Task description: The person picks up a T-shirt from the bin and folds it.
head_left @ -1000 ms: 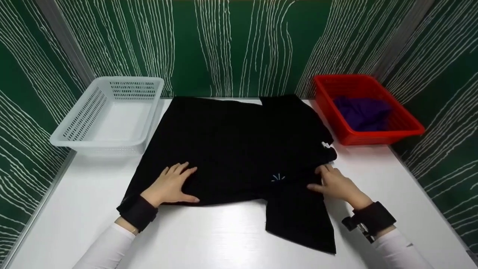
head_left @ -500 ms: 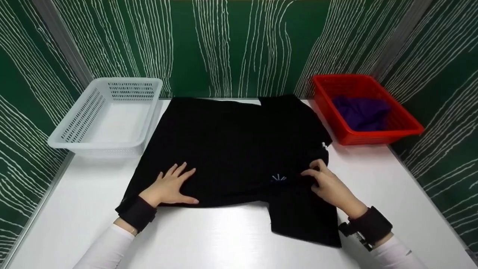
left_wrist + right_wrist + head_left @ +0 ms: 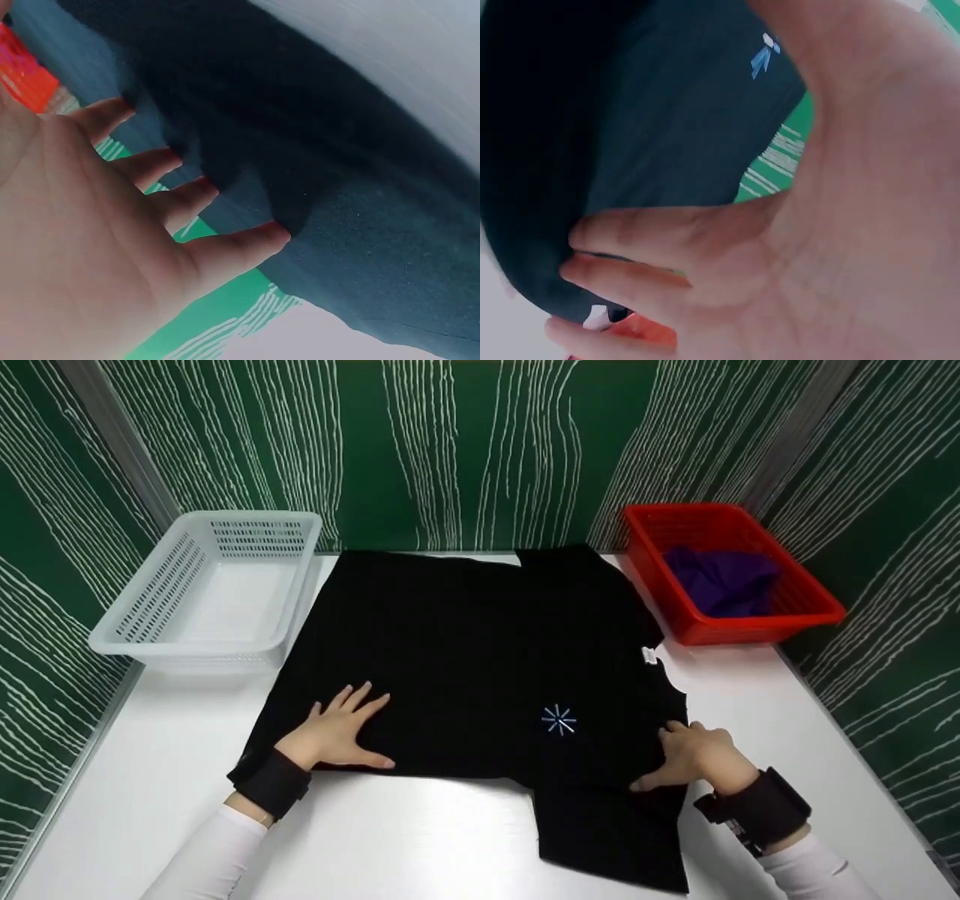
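A black T-shirt (image 3: 450, 645) lies spread on the white table, its collar side to the right. A white neck label (image 3: 649, 655) shows at the collar, and a small pale starburst mark (image 3: 559, 720) sits on the chest. My left hand (image 3: 334, 735) rests with spread fingers on the near hem corner. In the left wrist view its fingertips (image 3: 277, 234) touch the dark cloth. Over at the near shoulder, my right hand (image 3: 694, 757) lies on the fabric with thumb and fingers apart. The right wrist view shows its fingers (image 3: 637, 232) extended against the shirt (image 3: 660, 127).
A white perforated basket (image 3: 202, 649) stands at the back left. At the back right is a red basket (image 3: 772, 622) holding a purple cloth (image 3: 724, 581). Green walls with white lines (image 3: 480, 457) enclose the table (image 3: 427, 840) at the back and sides.
My right hand has let go of the folded cloth and moved toward the front right. The near shoulder and sleeve have spread forward, uncovering the whole starburst. My left hand has stayed in place.
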A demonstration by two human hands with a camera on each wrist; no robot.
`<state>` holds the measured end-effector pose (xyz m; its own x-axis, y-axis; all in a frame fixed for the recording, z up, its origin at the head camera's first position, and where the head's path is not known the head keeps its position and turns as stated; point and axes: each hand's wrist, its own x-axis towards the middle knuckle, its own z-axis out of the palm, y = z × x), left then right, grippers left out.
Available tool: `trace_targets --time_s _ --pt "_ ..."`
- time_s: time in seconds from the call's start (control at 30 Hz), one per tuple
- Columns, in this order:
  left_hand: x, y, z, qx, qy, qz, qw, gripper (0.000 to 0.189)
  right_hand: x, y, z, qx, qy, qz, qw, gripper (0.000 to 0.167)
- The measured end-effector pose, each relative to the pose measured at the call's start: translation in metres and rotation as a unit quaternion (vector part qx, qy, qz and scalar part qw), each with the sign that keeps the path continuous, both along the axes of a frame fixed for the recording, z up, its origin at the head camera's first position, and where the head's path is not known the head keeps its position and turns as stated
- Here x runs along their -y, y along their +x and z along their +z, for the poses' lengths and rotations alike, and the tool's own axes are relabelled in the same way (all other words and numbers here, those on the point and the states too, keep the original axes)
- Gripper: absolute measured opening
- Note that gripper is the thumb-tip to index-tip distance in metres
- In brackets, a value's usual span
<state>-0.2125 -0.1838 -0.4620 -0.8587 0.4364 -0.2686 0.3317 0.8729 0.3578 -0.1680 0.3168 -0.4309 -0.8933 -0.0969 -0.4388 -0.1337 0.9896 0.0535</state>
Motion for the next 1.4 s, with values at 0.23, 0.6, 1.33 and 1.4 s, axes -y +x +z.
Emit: trace_targets --time_s 0.23,0.6,1.33,1.4 --pt "0.011 0.000 -0.004 -0.011 0.007 0.002 0.9999 0.100 0.010 -0.026 -0.017 -0.082 -0.122 0.018 0.9890 0.089" --pt "0.024 0.001 -0.002 0.000 -0.017 0.050 0.9986 0.103 -0.009 -0.064 -0.041 0.018 -0.184 0.032 0.9822 0.124" --pt "-0.019 -0.053 0.008 0.064 -0.054 0.086 0.9928 0.098 0.029 -0.124 -0.033 0.063 -0.160 -0.015 0.9850 0.115" --pt "-0.014 -0.060 0.009 0.078 -0.049 0.097 0.9911 0.096 0.033 -0.134 -0.033 0.069 -0.159 -0.012 0.9848 0.116"
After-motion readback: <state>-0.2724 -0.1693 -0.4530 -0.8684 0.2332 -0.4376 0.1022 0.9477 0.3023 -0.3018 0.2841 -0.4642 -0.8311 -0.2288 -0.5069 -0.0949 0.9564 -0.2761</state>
